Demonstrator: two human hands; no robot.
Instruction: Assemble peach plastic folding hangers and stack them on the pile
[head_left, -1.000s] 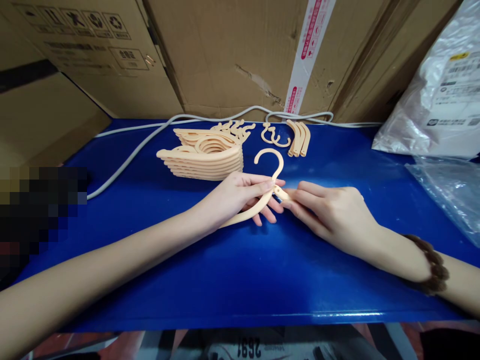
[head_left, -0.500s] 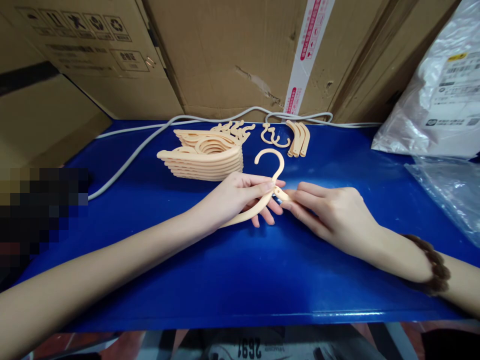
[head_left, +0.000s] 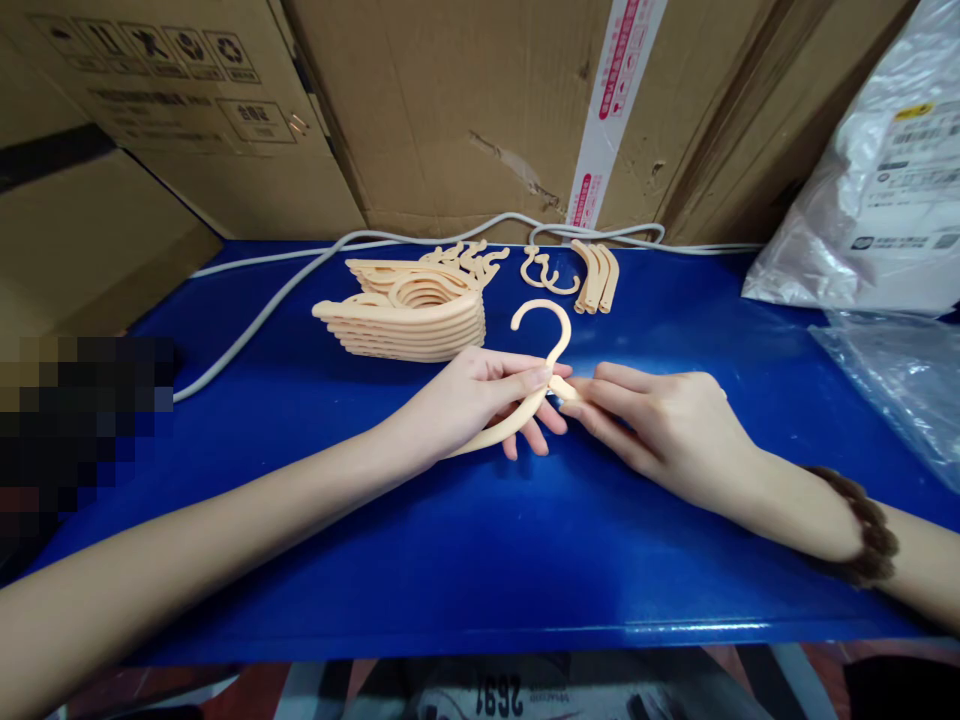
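Above the blue table, my left hand (head_left: pixel 487 395) pinches a cream plastic hanger hook (head_left: pixel 551 315) together with a curved hanger arm (head_left: pixel 502 430) at their joint, thumb on top. Its lower fingers stretch out beneath. My right hand (head_left: pixel 660 415) grips another hanger arm (head_left: pixel 564 388) between thumb and fingertips; only the short end of that piece shows, meeting the joint by my left thumb. The rest of it is hidden behind my right hand. Behind my left hand lies a stack of folded cream hangers (head_left: pixel 409 320).
Loose hooks (head_left: pixel 551 275) and several curved arms (head_left: pixel 598 278) lie at the back of the blue table (head_left: pixel 450 560). A grey cable (head_left: pixel 262 320) runs along the rear and left. Cardboard boxes (head_left: pixel 465 110) stand behind; plastic bags (head_left: pixel 862 200) sit at right.
The hands stay almost in place. The arm piece at my right fingertips has turned slightly and sits closer under my left thumb, its pivot hole now out of sight.
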